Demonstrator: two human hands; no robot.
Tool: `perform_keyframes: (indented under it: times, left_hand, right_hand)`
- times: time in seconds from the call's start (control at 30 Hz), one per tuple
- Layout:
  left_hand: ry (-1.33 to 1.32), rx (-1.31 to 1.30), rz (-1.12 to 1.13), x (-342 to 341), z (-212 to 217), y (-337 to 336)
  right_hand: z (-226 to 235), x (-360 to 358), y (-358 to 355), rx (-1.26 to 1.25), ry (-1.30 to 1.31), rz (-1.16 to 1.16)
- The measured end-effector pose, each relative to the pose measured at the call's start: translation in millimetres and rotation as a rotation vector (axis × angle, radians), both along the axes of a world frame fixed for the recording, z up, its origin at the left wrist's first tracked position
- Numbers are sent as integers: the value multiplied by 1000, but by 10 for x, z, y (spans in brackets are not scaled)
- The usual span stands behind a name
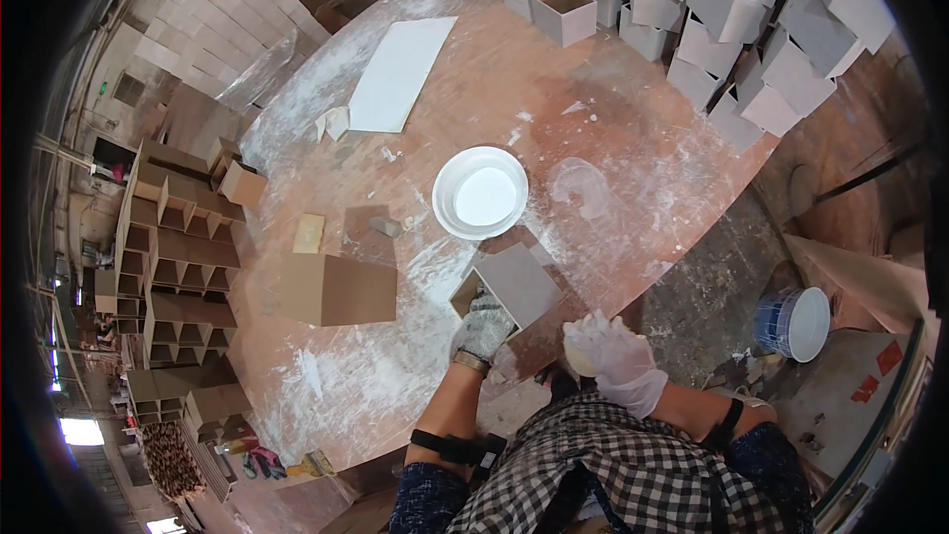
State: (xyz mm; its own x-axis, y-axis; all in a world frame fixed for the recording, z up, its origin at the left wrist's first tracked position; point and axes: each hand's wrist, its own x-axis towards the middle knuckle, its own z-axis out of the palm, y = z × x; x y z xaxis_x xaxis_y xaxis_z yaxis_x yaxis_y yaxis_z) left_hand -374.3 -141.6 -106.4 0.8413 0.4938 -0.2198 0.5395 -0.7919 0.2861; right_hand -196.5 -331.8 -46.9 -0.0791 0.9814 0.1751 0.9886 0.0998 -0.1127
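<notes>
My left hand (484, 329), in a grey knit glove, reaches into the open end of a box (522, 285) with a light grey coated face. It holds the box at the table's near edge; its fingertips are hidden inside. My right hand (621, 364), in a translucent plastic glove, is apart from the box to its right. Its fingers curl round a pale yellow sponge (577, 356), mostly covered by the hand. Just beyond the box stands a round white basin (445, 216) with white liquid (485, 196) in it.
A brown uncoated box (341, 290) and a yellow block (308, 233) lie left on the smeared table (415, 376). Farther off is a white panel (403, 74). Coated boxes (732, 15) are stacked far right, brown boxes (193, 267) left. A bucket (794, 324) stands right.
</notes>
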Motion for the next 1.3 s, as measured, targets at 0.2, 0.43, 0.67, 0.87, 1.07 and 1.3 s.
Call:
perform_keyframes:
  times: [0.2, 0.43, 0.67, 0.87, 1.07, 1.3]
  left_hand:
    - [57, 136, 9, 262, 104, -16]
    - [206, -117, -103, 795, 469, 101]
    - [116, 30, -140, 718, 318, 40]
    - [112, -3, -104, 733, 349, 27]
    - [135, -48, -70, 698, 308, 30]
    - [144, -242, 286, 747, 379, -15]
  right_hand:
    - [315, 329, 74, -21, 171, -197]
    - [157, 711, 344, -16, 1711, -285]
    - [698, 880, 837, -66, 730, -14]
    - [464, 802, 1034, -271, 822, -156]
    - [248, 577, 221, -84, 502, 203]
    - [651, 594, 47, -215, 1953, -540]
